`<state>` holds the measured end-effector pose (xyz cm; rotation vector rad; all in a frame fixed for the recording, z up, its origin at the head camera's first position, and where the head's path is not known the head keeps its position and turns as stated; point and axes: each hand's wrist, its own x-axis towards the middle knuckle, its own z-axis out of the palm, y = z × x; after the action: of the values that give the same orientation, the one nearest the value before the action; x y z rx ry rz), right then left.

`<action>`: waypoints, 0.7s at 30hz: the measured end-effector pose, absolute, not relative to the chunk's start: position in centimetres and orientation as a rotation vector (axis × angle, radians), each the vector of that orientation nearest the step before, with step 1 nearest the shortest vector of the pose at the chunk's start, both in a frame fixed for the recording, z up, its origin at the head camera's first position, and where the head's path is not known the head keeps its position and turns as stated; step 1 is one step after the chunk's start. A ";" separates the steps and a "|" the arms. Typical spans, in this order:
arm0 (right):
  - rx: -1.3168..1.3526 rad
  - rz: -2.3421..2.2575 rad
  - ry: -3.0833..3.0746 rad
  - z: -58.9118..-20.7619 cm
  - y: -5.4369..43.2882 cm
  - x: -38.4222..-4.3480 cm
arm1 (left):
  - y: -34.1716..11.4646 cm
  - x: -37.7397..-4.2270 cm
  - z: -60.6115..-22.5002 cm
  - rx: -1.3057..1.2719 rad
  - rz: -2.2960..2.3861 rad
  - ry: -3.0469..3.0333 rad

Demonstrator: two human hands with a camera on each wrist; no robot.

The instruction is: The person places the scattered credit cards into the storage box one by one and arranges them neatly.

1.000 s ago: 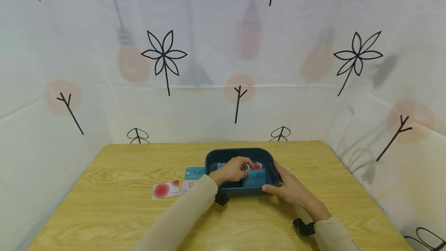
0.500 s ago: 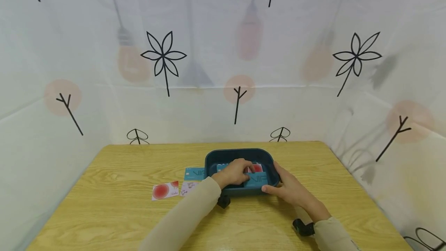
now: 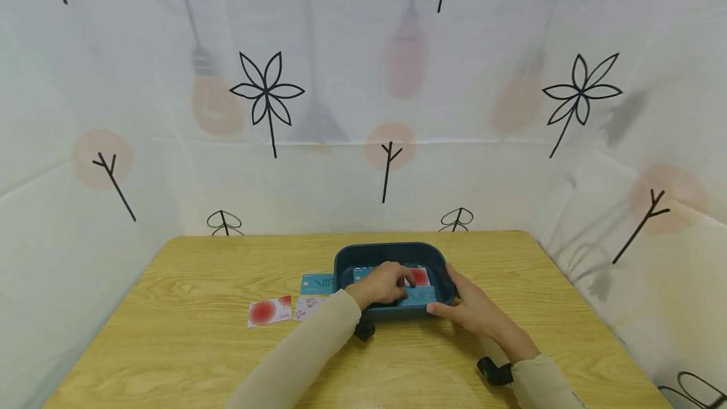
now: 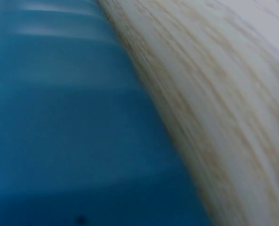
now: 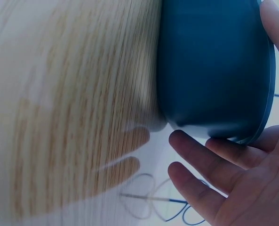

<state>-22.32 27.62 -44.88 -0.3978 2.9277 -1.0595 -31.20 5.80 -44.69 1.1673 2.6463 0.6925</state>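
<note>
A dark blue rectangular box [image 3: 392,312] stands on the wooden table. My left hand [image 3: 380,283] reaches down inside it, thumb and fingers pinching the left edge of a blue "VIP" card [image 3: 420,296] in the front right part. Behind that card lies a card with a red circle [image 3: 419,276]. Another blue card [image 3: 361,272] shows partly behind the left hand. My right hand [image 3: 476,308] grips the box's right end, thumb at the front wall and fingers around the side. In the right wrist view, some fingers [image 5: 195,155] spread apart from the box wall [image 5: 214,66].
Left of the box, a blue card [image 3: 316,283], a white card with a purplish pattern [image 3: 307,308] and a red-circle card [image 3: 269,312] lie on the table [image 3: 187,308]. A patterned white cloth [image 3: 341,188] hangs behind. The left wrist view shows blurred box wall [image 4: 73,132] and tabletop.
The blue card at my left hand has tilted down from a more upright stance to lie lower in the box, baring more of the red-circle card. My right hand stays on the box.
</note>
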 end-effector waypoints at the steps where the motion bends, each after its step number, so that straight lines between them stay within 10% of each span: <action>1: -0.402 -1.059 2.929 -44.9 27.6 -22.3 | 5.8 -31.2 -44.7 1.170 0.688 2.650; 21: -0.377 -1.108 2.908 -44.9 27.6 -22.4 | 5.9 -31.1 -44.8 1.170 0.717 2.637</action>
<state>-22.35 27.56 -44.93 -0.3769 2.9076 -1.1077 -31.14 5.86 -44.81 1.1699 2.6370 0.7168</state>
